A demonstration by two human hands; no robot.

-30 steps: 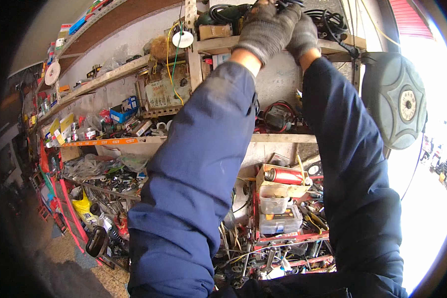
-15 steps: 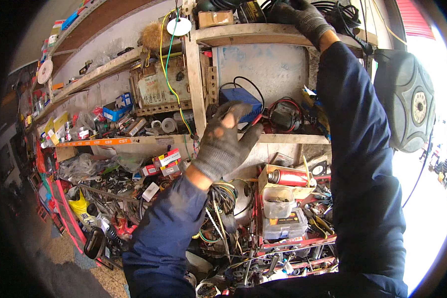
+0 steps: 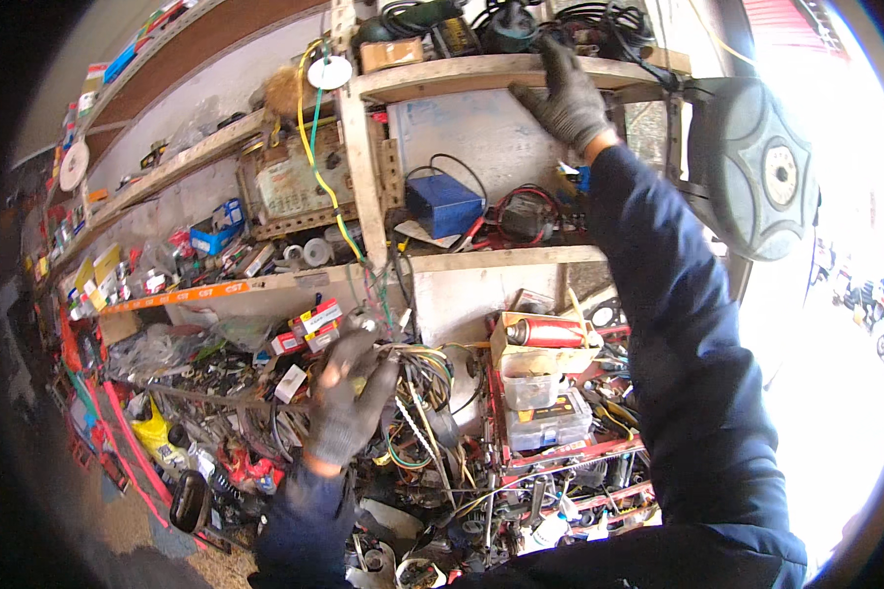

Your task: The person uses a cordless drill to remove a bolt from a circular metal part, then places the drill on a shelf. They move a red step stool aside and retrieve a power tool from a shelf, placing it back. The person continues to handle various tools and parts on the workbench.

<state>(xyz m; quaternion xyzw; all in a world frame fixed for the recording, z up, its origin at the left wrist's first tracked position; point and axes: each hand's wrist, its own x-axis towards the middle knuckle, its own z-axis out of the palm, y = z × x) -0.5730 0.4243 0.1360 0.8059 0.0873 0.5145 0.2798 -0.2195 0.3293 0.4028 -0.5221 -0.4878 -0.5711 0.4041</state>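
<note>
My right hand (image 3: 563, 103), in a dark grey work glove, is raised at the front edge of the top shelf (image 3: 432, 77), fingers apart. Its fingertips are just below a dark green power tool (image 3: 511, 25) with coiled black cable (image 3: 609, 29); contact is unclear. My left hand (image 3: 349, 407), in a similar glove with worn patches, is lower, in front of the cluttered lower shelf, fingers apart and slightly blurred. Near it are red-and-white small boxes (image 3: 314, 319) and tangled wires (image 3: 417, 378).
A blue metal box (image 3: 444, 206) and red-black cables (image 3: 525, 196) occupy the middle shelf. A red can (image 3: 550, 332) and plastic cases (image 3: 545, 422) sit lower right among many tools. A large grey reel (image 3: 756, 172) hangs at right, beside a bright doorway (image 3: 845, 393).
Both hands were together up at the top shelf. My left hand has dropped down and left. My right hand has come slightly down and left from the cables, its fingers spreading.
</note>
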